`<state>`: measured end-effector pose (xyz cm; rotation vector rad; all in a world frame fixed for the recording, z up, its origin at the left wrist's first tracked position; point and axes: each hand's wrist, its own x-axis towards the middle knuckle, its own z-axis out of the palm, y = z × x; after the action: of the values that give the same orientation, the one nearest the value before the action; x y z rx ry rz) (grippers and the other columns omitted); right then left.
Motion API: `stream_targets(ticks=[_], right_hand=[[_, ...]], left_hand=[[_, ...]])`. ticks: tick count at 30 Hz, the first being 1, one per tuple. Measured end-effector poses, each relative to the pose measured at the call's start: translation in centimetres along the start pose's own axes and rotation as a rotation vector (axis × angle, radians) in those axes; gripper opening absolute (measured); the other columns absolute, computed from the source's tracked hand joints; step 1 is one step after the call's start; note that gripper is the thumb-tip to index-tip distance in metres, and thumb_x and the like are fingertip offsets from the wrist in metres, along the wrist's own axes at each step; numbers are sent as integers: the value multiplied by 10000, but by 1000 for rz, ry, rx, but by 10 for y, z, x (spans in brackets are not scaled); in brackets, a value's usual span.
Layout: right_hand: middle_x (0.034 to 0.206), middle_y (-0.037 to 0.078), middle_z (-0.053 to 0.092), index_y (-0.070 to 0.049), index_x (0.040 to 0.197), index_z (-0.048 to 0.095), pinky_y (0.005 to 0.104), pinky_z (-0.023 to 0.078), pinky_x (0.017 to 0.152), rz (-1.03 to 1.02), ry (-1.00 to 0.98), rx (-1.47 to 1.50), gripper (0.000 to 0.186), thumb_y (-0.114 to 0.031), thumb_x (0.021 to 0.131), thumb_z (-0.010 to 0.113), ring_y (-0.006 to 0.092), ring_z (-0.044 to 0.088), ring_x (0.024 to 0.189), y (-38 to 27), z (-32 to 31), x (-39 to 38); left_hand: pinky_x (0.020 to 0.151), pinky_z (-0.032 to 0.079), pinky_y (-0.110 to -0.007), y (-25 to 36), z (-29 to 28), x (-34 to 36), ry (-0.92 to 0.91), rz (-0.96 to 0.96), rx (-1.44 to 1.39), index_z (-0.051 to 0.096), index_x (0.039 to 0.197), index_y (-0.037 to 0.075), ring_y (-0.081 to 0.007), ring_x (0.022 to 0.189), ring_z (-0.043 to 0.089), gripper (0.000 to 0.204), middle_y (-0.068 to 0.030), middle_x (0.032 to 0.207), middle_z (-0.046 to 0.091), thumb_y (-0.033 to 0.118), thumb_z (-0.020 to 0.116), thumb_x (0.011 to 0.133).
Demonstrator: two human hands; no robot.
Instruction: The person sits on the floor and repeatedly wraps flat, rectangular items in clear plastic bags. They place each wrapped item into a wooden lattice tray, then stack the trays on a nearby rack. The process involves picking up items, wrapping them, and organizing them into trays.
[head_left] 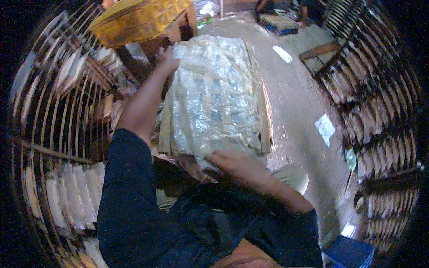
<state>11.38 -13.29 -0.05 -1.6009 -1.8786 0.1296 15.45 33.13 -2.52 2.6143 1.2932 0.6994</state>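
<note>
A: What takes up the most room?

B: The racks. A curved slatted rack (pixel 58 147) fills the left side with pale flat pieces laid in rows, and another rack (pixel 380 111) on the right carries rows of what look like dried fish. Between them runs a grey concrete floor (pixel 299 98) with a few scraps of paper.

A: And in the middle?

B: A wooden slatted tray (pixel 263 111) covered by a crinkled clear plastic sheet (pixel 214 98). It sits just ahead of the person, between both hands. A yellow woven basket (pixel 138 20) stands beyond its far left corner.

A: How are the arms set?

B: The left arm reaches forward and up, almost straight, dark sleeve to the elbow, bare forearm beyond. The left hand (pixel 167 58) is at the sheet's far left corner, fingers curled at its edge, seemingly pinching the plastic. The right arm is bent, forearm crossing in front of the body. The right hand (pixel 230 163) lies on the sheet's near edge, palm down; it is blurred, so I cannot tell whether its fingers are apart or gripping.

A: Anything smaller?

B: A blue box (pixel 351 252) at the lower right.
</note>
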Motion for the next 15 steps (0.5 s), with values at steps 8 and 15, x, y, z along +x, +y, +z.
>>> stream_targets(ticks=[8,15], right_hand=[[967,135,700,-9,1099,655,368,516,833,891,818,-75,342,-313,947,623,230,667,909,224,-75,-76],[1050,159,678,26,1127,647,363,484,872,1068,269,520,643,-559,860,673,239,630,957,259,19,-120]], left_hand=[[1110,19,-704,120,-79,-186,-643,528,428,223,1543,84,-448,1480,0,956,-219,1612,82,749,399,879],[1100,-27,-704,104,-55,-218,-509,555,298,247,1544,135,-440,1484,-7,947,-217,1612,93,720,494,841]])
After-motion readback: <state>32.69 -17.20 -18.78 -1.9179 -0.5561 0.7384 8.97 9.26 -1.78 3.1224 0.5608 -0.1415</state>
